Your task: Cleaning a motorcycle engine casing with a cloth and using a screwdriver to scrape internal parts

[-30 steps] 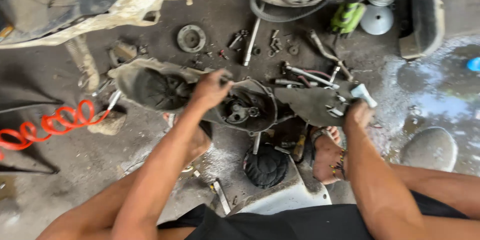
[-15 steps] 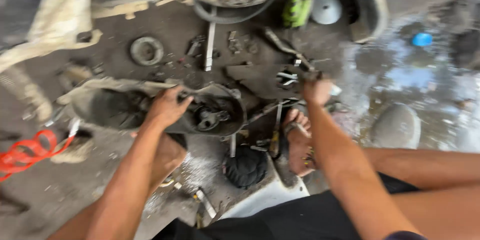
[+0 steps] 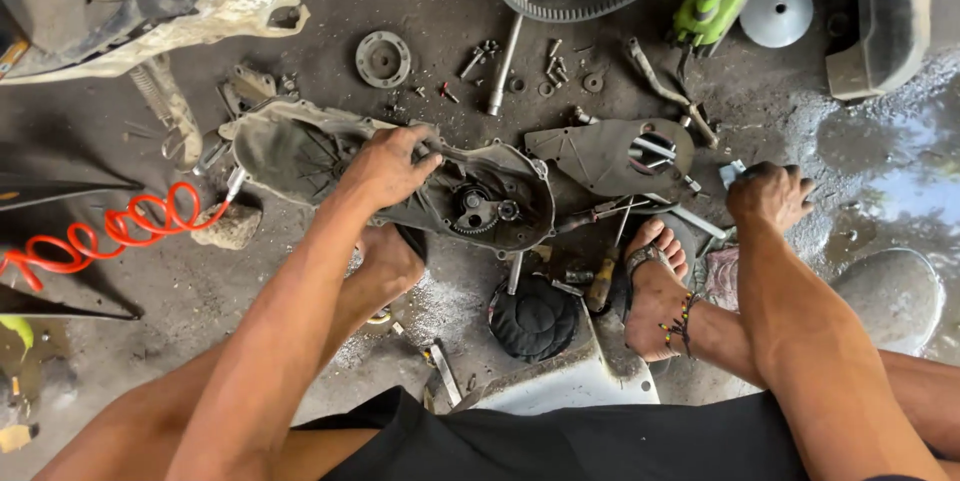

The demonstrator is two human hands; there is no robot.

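A dirty grey engine case cover [image 3: 300,156] with gears showing inside lies on the oily ground in front of me. My left hand [image 3: 385,166] grips its upper rim near the middle. My right hand [image 3: 768,196] is off to the right, knuckles up and fingers curled down onto the ground beside a small pale tool [image 3: 730,173]. What lies under its fingers is hidden. A flat grey cover plate [image 3: 600,156] lies between the two hands. My sandalled right foot [image 3: 655,291] rests beside screwdrivers [image 3: 600,286].
Bolts, a long socket bar [image 3: 505,61] and a round disc [image 3: 383,59] lie behind the case. A drive belt [image 3: 580,9], a green power tool [image 3: 712,6] and a silver dish [image 3: 778,13] sit further back. A red coiled hose [image 3: 110,231] lies left, a puddle [image 3: 900,186] right.
My right hand has moved away from the flat cover plate, rightwards and down to the ground. My left hand has kept its hold on the case rim. The view has shifted.
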